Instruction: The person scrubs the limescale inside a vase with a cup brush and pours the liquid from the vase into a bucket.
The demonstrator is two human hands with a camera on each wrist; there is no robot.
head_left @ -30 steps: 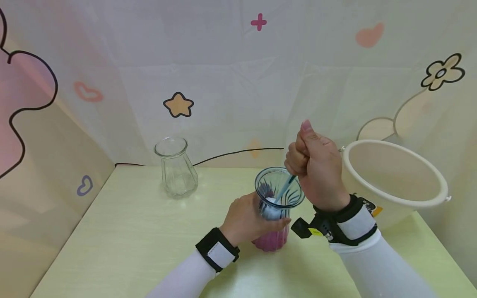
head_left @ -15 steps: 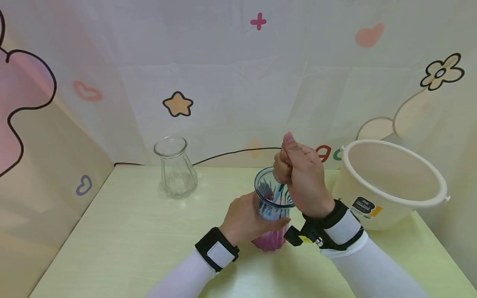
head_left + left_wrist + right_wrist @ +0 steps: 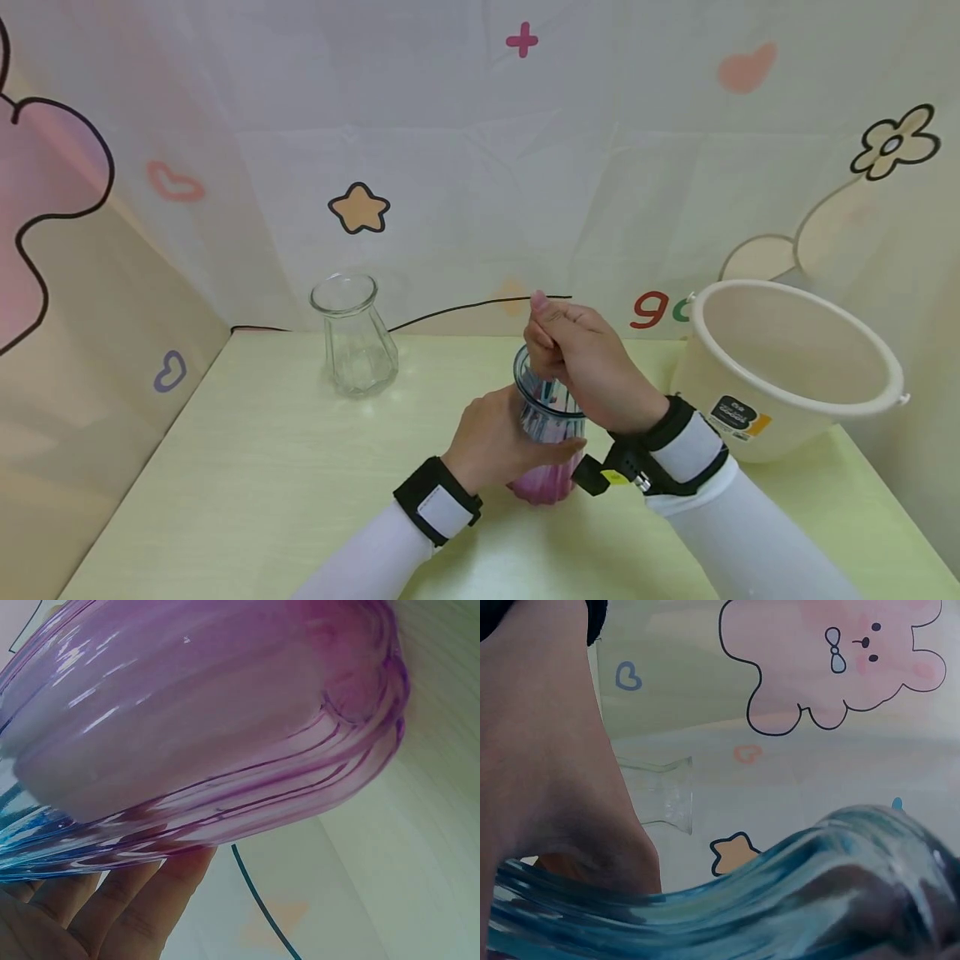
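Note:
A fluted glass vase (image 3: 546, 483), blue at the flared rim and pink at the base, stands tilted on the table. My left hand (image 3: 491, 440) grips it around the upper body; its fingers (image 3: 157, 907) show behind the glass in the left wrist view. Over the mouth, my right hand (image 3: 588, 360) is curled around the handle of a blue-handled sponge brush, mostly hidden by hand and glass. A pale mass, seemingly the brush's white head (image 3: 157, 757), shows through the pink wall. In the right wrist view the blue vase rim (image 3: 885, 862) fills the lower part.
A clear glass vase (image 3: 362, 354) stands at the back left of the pale table (image 3: 262, 467). To the right is a cream bucket (image 3: 720, 367) with a label, near the table's right edge. A printed curtain (image 3: 450, 125) hangs behind.
My right hand has moved left and down over the vase mouth, taking the brush deeper; its white head no longer shows near the rim. The left hand and vase stay nearly still.

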